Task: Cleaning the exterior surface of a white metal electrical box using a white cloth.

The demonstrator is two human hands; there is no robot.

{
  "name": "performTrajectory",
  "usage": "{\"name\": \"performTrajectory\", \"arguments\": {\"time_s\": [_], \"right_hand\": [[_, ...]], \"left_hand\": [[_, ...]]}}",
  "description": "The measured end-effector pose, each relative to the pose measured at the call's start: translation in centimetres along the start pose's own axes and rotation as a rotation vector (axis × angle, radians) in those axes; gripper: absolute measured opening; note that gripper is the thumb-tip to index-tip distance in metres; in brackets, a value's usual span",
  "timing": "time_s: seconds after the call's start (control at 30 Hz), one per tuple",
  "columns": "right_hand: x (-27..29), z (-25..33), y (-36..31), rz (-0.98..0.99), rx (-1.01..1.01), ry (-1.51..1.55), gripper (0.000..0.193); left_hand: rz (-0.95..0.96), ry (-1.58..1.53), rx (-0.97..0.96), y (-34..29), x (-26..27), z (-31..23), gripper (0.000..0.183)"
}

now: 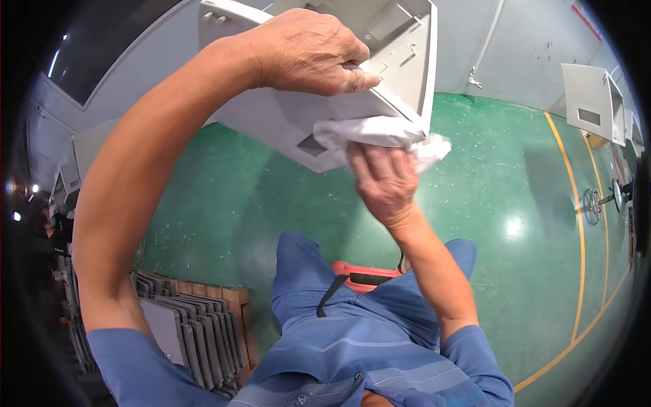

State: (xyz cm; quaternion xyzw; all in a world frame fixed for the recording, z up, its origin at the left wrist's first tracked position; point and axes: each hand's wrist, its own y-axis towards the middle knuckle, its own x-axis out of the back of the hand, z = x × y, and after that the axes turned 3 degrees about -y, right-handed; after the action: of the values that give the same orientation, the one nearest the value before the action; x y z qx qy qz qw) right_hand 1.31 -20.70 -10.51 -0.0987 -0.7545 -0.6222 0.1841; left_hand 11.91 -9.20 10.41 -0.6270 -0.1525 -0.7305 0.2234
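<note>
Above open green floor (491, 163), left hand (312, 55) grips box edge (399, 104), right hand (384, 178) clutches cloth (373, 131).

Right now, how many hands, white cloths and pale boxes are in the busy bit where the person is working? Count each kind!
Hands: 2 (left hand, right hand)
White cloth: 1
Pale box: 1
Total: 4

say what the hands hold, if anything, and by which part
The left hand grips the grey box by its near rim. The right hand holds a white cloth by its near fold, against the box.
</note>
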Motion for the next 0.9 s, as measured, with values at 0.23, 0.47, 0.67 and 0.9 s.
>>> {"name": "performTrajectory", "arguments": {"time_s": [0.23, 0.47, 0.67, 0.9], "right_hand": [[-4.1, 1.9, -2.4, -0.017, -0.203, 0.209, 0.01], [-7.4, 5.0, -5.1, 0.073, -0.238, 0.535, 0.012], [-6.4, 5.3, -6.8, 0.142, -1.123, 1.405, 0.025], [2.8, -4.5, 2.2, -0.406, -0.477, 0.724, 0.025]], "left_hand": [[-0.116, 0.071, 0.015, 1.1, -0.5, -3.7, 0.047], [-0.125, 0.125, 0.084, 1.7, -0.6, -4.1, 0.05], [0.009, 0.174, 0.185, 2.4, 0.9, -4.2, 0.047], [0.096, 0.036, 0.179, 1.0, 2.1, -4.1, 0.048]]}}
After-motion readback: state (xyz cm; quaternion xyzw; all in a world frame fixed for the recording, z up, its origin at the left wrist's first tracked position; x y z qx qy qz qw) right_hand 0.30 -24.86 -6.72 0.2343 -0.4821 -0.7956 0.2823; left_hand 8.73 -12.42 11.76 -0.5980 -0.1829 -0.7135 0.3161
